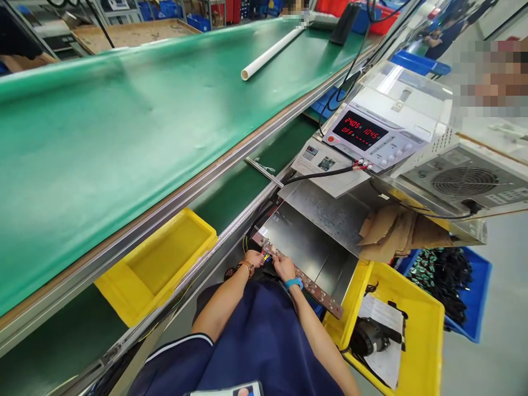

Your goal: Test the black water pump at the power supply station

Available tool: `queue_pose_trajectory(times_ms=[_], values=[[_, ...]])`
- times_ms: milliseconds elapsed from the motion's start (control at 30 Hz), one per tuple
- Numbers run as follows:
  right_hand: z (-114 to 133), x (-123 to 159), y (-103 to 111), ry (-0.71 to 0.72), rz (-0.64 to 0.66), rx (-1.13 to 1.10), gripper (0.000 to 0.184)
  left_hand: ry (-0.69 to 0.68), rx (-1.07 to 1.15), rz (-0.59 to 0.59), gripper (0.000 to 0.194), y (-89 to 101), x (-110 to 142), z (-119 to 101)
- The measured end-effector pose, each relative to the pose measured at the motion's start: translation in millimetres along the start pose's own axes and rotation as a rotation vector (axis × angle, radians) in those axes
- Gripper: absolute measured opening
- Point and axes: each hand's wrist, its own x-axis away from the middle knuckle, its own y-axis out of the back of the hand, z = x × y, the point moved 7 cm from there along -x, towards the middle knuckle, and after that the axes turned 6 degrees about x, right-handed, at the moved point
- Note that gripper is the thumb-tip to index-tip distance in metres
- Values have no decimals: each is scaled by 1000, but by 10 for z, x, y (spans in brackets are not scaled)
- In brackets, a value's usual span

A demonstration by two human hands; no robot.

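A long perforated copper busbar is grasped at lower centre of the frame, with the left hand and the right hand both clenched near its upper end. The bar lies across a flat dark steel panel. A yellow plastic bin containing a black handheld tool and white paper sheets is placed at lower right, just beside a blue plastic bin of black cables. A white-and-grey bench power supply with a red digital display is seen at upper right, and a white plastic pipe is laid on the green-topped table at upper centre.
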Motion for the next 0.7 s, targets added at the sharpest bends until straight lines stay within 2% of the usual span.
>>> queue_pose_trajectory(times_ms=[700], values=[[209, 192, 106, -2, -39, 219, 47, 40, 22, 21, 21, -5, -70, 62]])
